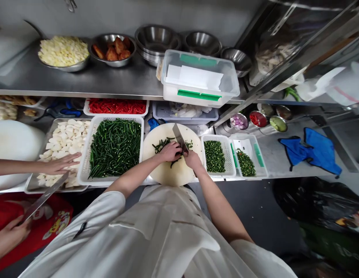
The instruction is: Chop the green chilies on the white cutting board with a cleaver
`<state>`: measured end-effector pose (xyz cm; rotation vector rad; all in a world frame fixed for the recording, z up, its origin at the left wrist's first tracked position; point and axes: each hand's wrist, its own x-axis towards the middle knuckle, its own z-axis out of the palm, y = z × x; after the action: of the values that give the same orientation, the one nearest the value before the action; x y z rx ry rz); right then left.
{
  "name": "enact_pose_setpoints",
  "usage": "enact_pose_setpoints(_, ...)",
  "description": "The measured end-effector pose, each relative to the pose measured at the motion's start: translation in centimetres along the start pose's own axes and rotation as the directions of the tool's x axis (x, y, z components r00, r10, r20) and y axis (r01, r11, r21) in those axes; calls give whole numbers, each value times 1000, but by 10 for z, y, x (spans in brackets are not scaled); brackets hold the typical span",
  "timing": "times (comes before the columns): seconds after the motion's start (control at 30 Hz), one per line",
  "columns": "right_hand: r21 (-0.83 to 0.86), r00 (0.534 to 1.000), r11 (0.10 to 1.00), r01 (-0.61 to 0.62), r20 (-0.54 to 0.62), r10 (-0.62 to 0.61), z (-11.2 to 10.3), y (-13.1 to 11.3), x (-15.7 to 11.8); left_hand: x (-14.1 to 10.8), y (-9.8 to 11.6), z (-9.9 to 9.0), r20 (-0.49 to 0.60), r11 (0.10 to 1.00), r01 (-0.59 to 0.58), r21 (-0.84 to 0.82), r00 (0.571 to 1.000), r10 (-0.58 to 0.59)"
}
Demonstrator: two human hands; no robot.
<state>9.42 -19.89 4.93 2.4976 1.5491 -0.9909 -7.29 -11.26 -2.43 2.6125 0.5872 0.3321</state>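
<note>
My right hand (192, 159) is wrapped round the handle of a cleaver (179, 136), whose blade points up and left over a round cutting board (173, 175). Beside the blade, my left hand (170, 151) presses with curled fingers on green chilies (160, 145). Chopped green bits (189, 144) lie right of the blade. Left of the board stands a white basket (83, 170) full of whole green chilies. On its right are a white basket (230, 148) and a clear box (262, 172), both holding chopped chilies.
A co-worker's hand (59, 165) rests over a tray of white pieces (66, 137); their other hand (13, 235) holds a knife (43, 199). Red chilies (117, 106) sit behind. The shelf above bears bowls (157, 38) and a plastic box (199, 77). Blue cloths (321, 148) lie right.
</note>
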Motion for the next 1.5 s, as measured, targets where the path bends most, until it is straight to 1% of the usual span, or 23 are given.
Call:
enact_pose_setpoints(0.07, 54, 1000, 999, -8, -2, 9, 5, 0, 4, -2, 1, -3, 23, 1000, 4, 3, 1000, -4)
enact_pose_setpoints(0.13, 116, 1000, 993, 7, 17, -9, 5, 1, 10, -2, 1, -10, 43, 1000, -19, -5, 999, 19)
enact_pose_setpoints(0.2, 163, 999, 986, 30, 40, -37, 1, 6, 14, 1, -2, -20, 32, 999, -52, -12, 998, 52)
enact_pose_setpoints(0.23, 179, 998, 983, 41, 49, -50, -1, 11, 14, 3, -6, -25, 4, 999, -47, -13, 999, 47)
enact_pose_setpoints(0.27, 192, 997, 980, 50, 54, -61, -4, 17, 13, 5, -10, -30, -37, 1000, -16, -13, 999, 16)
enact_pose_setpoints(0.3, 203, 996, 978, 57, 58, -70, -6, 24, 12, 7, -14, -34, -83, 999, 43, -13, 996, -44)
enact_pose_setpoints(0.37, 211, 994, 974, 88, 50, -101, -9, 42, 8, 6, -22, -37, -134, 980, 200, -19, 970, -201)
enact_pose_setpoints(0.43, 189, 989, 971, 144, 15, -150, -10, 60, 7, -1, -23, -31, -85, 946, 324, 4, 943, -322)
enact_pose_setpoints(0.47, 166, 985, 971, 173, -6, -174, -11, 68, 7, -7, -19, -25, -36, 936, 351, 35, 936, -350)
enact_pose_setpoints(0.53, 113, 977, 970, 214, -35, -211, -12, 81, 10, -19, -5, -8, 41, 929, 350, 123, 933, -357)
enact_pose_setpoints(0.57, 93, 975, 971, 220, -37, -217, -14, 84, 13, -22, 4, 2, 48, 924, 342, 172, 934, -355)
enact_pose_setpoints(0.6, 80, 975, 972, 222, -35, -220, -15, 87, 15, -23, 13, 11, 30, 912, 346, 218, 932, -361)
enact_pose_setpoints(0.67, 70, 974, 971, 228, -28, -226, -18, 88, 20, -16, 29, 25, -36, 877, 386, 287, 919, -392)
enact_pose_setpoints(0.7, 67, 973, 970, 232, -26, -231, -20, 87, 22, -8, 34, 29, -65, 859, 410, 307, 910, -410)
enact_pose_setpoints(0.77, 55, 968, 966, 251, -22, -250, -22, 85, 26, 8, 38, 31, -93, 841, 436, 321, 898, -430)
enact_pose_setpoints(0.83, 31, 964, 963, 266, -9, -266, -23, 83, 28, 17, 37, 26, -99, 844, 437, 312, 898, -428)
enact_pose_setpoints(0.9, 4, 963, 963, 269, 12, -269, -22, 82, 30, 13, 34, 18, -102, 857, 424, 292, 905, -413)
enact_pose_setpoints(1.07, -41, 969, 969, 246, 31, -244, -14, 77, 27, -28, 30, -1, -101, 870, 415, 266, 909, -403)
enact_pose_setpoints(1.13, -55, 973, 971, 232, 29, -230, -11, 75, 25, -35, 29, -5, -114, 872, 416, 259, 910, -400)
enact_pose_setpoints(1.2, -59, 974, 972, 226, 27, -225, -9, 72, 23, -29, 26, -6, -126, 894, 389, 222, 921, -369)
enact_pose_setpoints(1.33, -53, 975, 974, 222, 12, -222, -9, 69, 21, -2, 23, 2, -106, 955, 287, 75, 954, -279)
enact_pose_setpoints(1.4, -55, 976, 974, 218, 1, -218, -11, 67, 20, 7, 25, 6, -117, 958, 284, 39, 953, -278)
enact_pose_setpoints(1.5, -68, 979, 976, 205, 11, -204, -18, 66, 16, 7, 27, 5, -151, 958, 285, 31, 949, -278)
